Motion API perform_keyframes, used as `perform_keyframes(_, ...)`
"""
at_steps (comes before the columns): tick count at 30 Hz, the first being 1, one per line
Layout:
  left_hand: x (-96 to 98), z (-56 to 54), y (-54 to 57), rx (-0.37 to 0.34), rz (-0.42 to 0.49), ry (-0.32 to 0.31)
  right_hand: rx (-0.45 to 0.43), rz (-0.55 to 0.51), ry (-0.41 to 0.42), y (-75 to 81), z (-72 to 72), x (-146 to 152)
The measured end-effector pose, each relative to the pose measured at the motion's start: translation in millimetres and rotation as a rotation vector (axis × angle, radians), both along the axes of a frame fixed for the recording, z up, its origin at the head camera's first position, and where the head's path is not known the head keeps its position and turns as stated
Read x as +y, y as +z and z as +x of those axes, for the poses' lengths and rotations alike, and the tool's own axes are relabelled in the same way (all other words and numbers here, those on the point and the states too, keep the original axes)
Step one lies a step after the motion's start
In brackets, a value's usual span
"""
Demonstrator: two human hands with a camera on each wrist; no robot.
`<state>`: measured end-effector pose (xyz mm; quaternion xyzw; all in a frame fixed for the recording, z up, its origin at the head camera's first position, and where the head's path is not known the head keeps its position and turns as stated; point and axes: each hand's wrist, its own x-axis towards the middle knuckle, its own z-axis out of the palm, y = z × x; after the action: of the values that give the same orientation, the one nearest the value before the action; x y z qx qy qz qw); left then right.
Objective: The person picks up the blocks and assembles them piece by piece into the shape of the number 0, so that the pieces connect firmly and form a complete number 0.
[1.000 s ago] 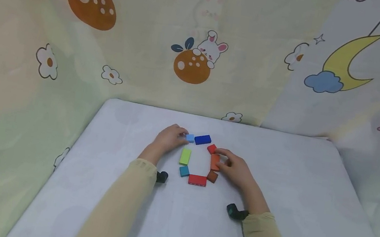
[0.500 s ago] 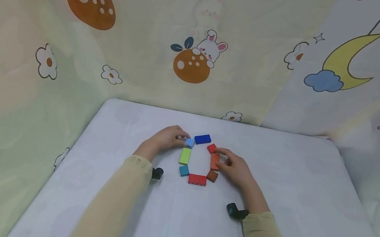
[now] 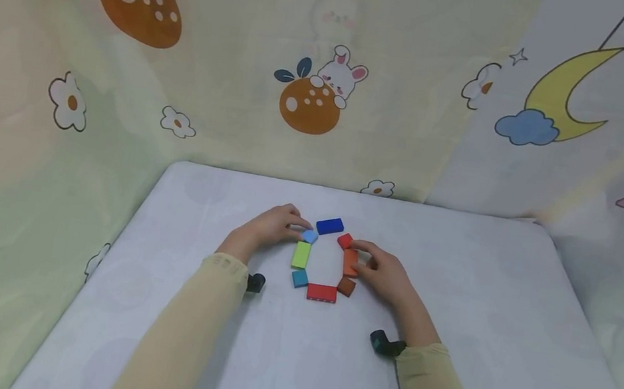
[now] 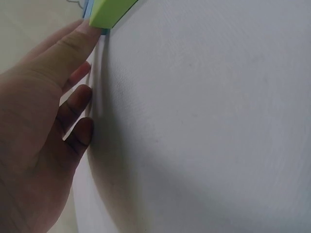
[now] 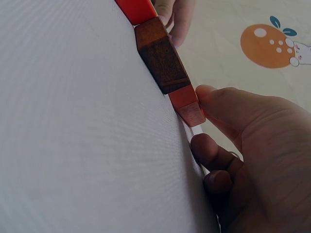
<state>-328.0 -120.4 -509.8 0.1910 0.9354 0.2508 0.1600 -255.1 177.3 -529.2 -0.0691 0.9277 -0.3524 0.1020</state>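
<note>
In the head view my left hand [image 3: 273,228] pinches a small light blue block [image 3: 310,236], which sits at the far end of a lime green block [image 3: 301,255]. My right hand [image 3: 387,276] lies along the ring's right side. Its index fingertip is at a small red block [image 3: 345,240] and its thumb at an orange block [image 3: 351,263]; the right wrist view shows the thumb against the orange block [image 5: 187,104]. A dark blue block [image 3: 330,226] forms the far end. Nearer are a brown block [image 3: 346,286], a long red block [image 3: 322,293] and a teal block [image 3: 300,279].
The blocks form an oval ring on a white-covered table [image 3: 274,364]. A patterned cloth [image 3: 233,75] hangs behind the table and at its sides. A small black camera [image 3: 385,343] is worn at the right wrist.
My left hand has moved the light blue block from beside the dark blue block toward me, to the lime green block's end. My right hand has stayed in place; the head view has shifted slightly.
</note>
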Motion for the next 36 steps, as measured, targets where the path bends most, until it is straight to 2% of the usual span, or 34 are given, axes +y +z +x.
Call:
perform_keyframes(6, -4.8, 1.0, 1.7, -0.029, 0.017, -0.006, 0.006, 0.003, 0.006, 0.5, -0.3, -1)
perform_keyframes(10, -9.9, 6.2, 1.7, -0.071, 0.087, 0.076, 0.005, 0.005, 0.007, -1.1, -0.5, 0)
perform_keyframes(13, -11.3, 15.1, -1.1, -0.070, 0.149, 0.146, -0.001, 0.006, 0.004, -2.2, -0.1, 0)
perform_keyframes(17, -8.5, 33.9, -5.7, -0.039, 0.170, 0.168, -0.002, -0.003, 0.005, -2.4, 0.5, 0)
perform_keyframes(22, -1.9, 59.6, -15.1, 0.040, 0.113, 0.118, 0.004, -0.002, -0.001, -1.9, 0.1, 1)
perform_keyframes(26, 2.4, 73.6, -26.9, 0.174, 0.013, 0.054, -0.003, 0.004, -0.007, -2.3, 0.1, 1)
perform_keyframes(30, 5.0, 77.8, -32.2, 0.258, -0.055, 0.030, -0.007, 0.003, -0.010, -1.2, 0.8, 0)
perform_keyframes(36, 4.8, 77.4, -35.1, 0.278, -0.118, 0.032, 0.028, 0.002, 0.015, 1.3, 1.9, -1)
